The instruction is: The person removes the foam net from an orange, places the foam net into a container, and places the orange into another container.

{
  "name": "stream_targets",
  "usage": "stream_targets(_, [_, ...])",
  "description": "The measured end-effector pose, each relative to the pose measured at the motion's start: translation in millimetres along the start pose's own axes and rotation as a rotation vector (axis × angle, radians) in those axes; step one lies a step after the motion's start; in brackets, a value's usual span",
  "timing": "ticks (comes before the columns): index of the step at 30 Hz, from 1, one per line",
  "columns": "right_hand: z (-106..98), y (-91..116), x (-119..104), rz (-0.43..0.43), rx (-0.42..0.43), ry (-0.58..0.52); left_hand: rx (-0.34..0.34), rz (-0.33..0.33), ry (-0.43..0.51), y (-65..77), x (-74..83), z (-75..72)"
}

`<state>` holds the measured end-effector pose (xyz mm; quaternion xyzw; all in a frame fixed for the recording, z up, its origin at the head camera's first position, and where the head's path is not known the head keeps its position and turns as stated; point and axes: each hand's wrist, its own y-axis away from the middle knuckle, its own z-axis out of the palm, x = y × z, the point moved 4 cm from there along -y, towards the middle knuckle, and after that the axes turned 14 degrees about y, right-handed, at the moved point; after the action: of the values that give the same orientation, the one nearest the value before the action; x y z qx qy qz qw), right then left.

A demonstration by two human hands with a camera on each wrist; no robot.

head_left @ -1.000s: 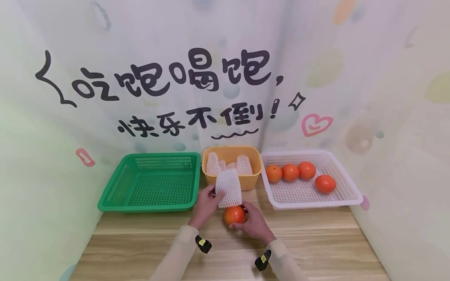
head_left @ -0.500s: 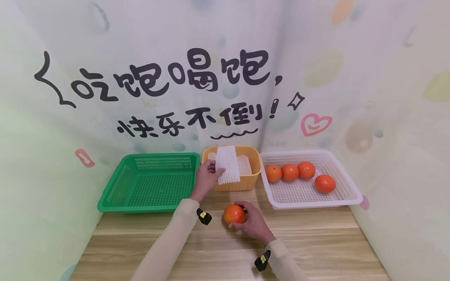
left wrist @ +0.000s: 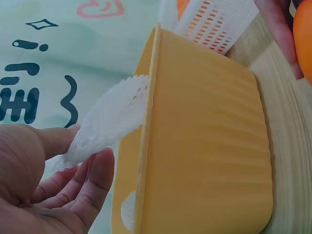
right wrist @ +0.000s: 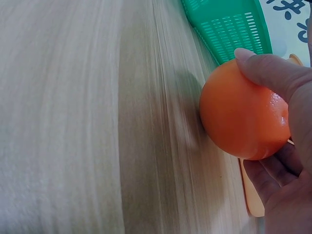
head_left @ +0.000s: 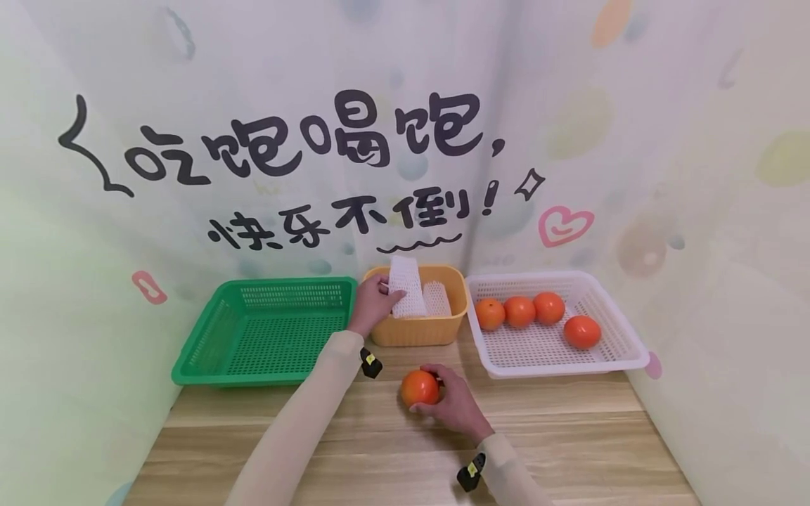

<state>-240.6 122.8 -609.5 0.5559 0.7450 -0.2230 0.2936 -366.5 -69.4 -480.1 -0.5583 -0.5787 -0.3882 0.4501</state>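
My left hand [head_left: 375,302] pinches a white foam fruit net [head_left: 406,287] between thumb and fingers, over the yellow basket [head_left: 414,332]. In the left wrist view the foam net [left wrist: 109,117] dips its far end behind the basket's rim. My right hand [head_left: 457,402] holds an orange-red round fruit [head_left: 419,388] on the wooden table, in front of the yellow basket. The right wrist view shows the thumb on one side of the fruit [right wrist: 241,114] and the fingers curled on the other. Another foam net [head_left: 436,299] stands inside the basket.
A green basket [head_left: 266,383] stands to the left of the yellow one. On the right a white basket [head_left: 563,369] holds several orange-red fruits [head_left: 520,311]. A printed cloth wall [head_left: 304,70] rises right behind the baskets.
My left hand has lifted the foam net off the fruit, carrying it back and up to the yellow basket. My right hand stays on the fruit.
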Motion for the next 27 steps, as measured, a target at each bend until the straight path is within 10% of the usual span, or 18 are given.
stream_targets(15, [4.2, 0.2, -1.9, -0.009, 0.011, 0.011, -0.056, -0.027, -0.149, -8.6, -5.8, 6.6])
stream_targets(27, [0.0, 0.1, 0.2, 0.016, -0.003, 0.018, -0.055, 0.050, -0.085, -4.9, -2.4, -1.6])
